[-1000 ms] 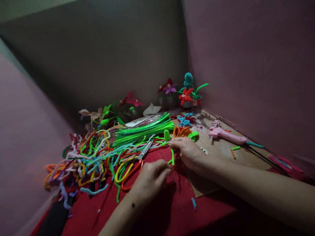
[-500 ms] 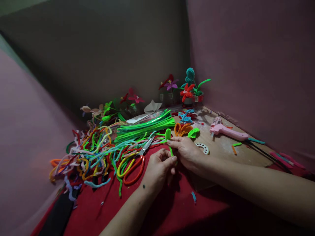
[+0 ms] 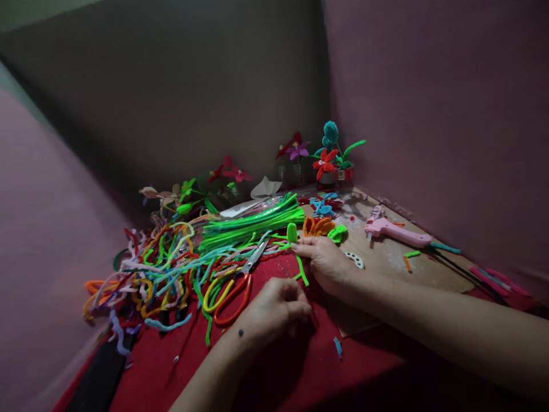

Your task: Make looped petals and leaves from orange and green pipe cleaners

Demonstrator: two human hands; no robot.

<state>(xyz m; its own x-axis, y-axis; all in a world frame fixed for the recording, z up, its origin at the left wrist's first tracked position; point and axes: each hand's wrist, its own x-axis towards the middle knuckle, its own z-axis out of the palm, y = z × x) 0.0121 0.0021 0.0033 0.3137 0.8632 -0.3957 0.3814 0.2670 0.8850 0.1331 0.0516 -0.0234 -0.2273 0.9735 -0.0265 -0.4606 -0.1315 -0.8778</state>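
Note:
My right hand (image 3: pixel 328 260) pinches a bright green pipe cleaner (image 3: pixel 292 233). Its upper end is a rounded, folded petal-like loop above the fingertips, and two thin tails hang below them. Just under those tails is my left hand (image 3: pixel 281 306), apart from them, fingers curled in and thumb forward. Its fingertips are hidden, so what they hold, if anything, cannot be made out. Left of the hands lie scissors (image 3: pixel 234 294) with red and yellow handles, their blades pointing toward the green pipe cleaner bundle (image 3: pixel 253 220).
A heap of mixed pipe cleaners (image 3: pixel 154 274) spreads at left. On the board (image 3: pixel 386 257) lie a pink glue gun (image 3: pixel 398 232), orange loops (image 3: pixel 318 226), a green folded piece (image 3: pixel 338 233) and a white holed disc (image 3: pixel 354 259). Pipe-cleaner flowers (image 3: pixel 326 162) stand behind. Red cloth (image 3: pixel 300 366) covers the front.
My left hand has let go of the hanging green tail and moved slightly down. The tails now hang free. My right hand keeps its pinch in about the same place.

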